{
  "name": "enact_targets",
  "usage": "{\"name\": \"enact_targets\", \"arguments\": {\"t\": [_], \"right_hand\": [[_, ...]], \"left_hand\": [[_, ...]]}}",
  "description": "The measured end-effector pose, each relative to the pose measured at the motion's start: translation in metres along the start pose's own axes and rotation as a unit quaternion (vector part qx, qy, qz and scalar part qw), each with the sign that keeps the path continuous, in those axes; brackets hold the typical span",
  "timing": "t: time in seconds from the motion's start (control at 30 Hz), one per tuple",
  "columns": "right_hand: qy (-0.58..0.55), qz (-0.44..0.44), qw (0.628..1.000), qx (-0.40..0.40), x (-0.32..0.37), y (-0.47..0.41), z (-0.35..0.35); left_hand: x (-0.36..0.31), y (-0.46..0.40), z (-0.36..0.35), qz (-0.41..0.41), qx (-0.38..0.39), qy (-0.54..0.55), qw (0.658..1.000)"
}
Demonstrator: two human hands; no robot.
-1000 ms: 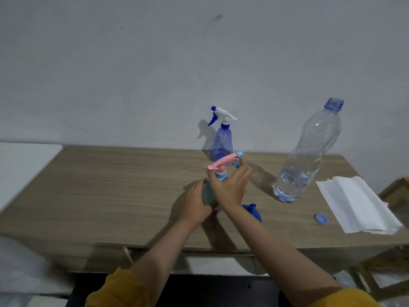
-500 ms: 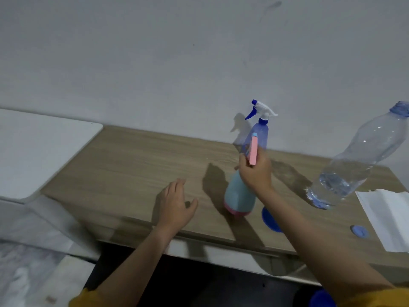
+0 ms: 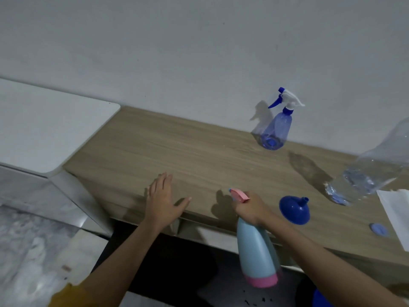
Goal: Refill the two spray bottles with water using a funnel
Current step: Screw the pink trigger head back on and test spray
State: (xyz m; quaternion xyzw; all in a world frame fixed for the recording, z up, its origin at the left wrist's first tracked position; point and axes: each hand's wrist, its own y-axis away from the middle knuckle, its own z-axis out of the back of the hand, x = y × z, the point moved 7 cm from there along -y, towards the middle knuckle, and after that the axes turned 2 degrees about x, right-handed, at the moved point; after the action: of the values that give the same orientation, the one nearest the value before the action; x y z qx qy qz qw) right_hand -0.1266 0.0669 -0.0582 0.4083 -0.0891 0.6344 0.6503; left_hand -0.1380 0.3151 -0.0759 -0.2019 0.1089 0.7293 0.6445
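The right hand grips the light blue spray bottle by its neck, fingers clamped just under the pink trigger head. The bottle hangs in front of the wooden surface, off its near edge, with its pink base lowest and nearest the camera. The left hand is spread flat, fingers apart and holding nothing, palm down over the near edge of the surface (whether it actually touches the wood I cannot tell).

The second spray bottle, clear blue with a white and blue trigger, stands upright at the back of the surface close to the wall, well apart from both hands. The dark blue funnel lies wide mouth down on the surface just to the right of the right hand, its spout pointing up and to the right. Further right stands a large clear water bottle, partly cut off by the frame, with some water in its lower part. A small blue cap lies near the front edge, next to a white sheet of paper. A white table top adjoins the surface on the left.
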Motion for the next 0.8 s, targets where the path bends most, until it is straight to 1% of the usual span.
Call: {"name": "enact_targets", "arguments": {"t": [0.13, 0.33, 0.43, 0.53, 0.7, 0.8], "right_hand": [[-0.029, -0.019, 0.999, 0.003, 0.012, -0.005, -0.019], [-0.049, 0.022, 0.997, 0.052, 0.062, -0.011, -0.063], [-0.043, 0.019, 0.997, 0.060, 0.073, -0.011, -0.076], [-0.053, -0.006, 0.997, 0.054, 0.066, -0.007, -0.070], [-0.054, -0.024, 0.998, -0.020, 0.031, -0.001, -0.032], [-0.040, -0.045, 0.998, -0.029, 0.004, 0.004, -0.013]], "left_hand": [[0.012, 0.003, -0.001, -0.001, 0.009, 0.003, 1.000], [0.034, 0.007, -0.003, 0.003, 0.021, 0.016, 1.000], [0.039, 0.009, 0.000, 0.000, 0.015, 0.010, 1.000], [0.042, 0.009, 0.002, -0.002, 0.011, 0.005, 1.000], [0.035, 0.008, -0.001, -0.016, 0.024, 0.004, 1.000], [0.025, 0.007, -0.005, -0.026, 0.031, 0.007, 0.999]]}}
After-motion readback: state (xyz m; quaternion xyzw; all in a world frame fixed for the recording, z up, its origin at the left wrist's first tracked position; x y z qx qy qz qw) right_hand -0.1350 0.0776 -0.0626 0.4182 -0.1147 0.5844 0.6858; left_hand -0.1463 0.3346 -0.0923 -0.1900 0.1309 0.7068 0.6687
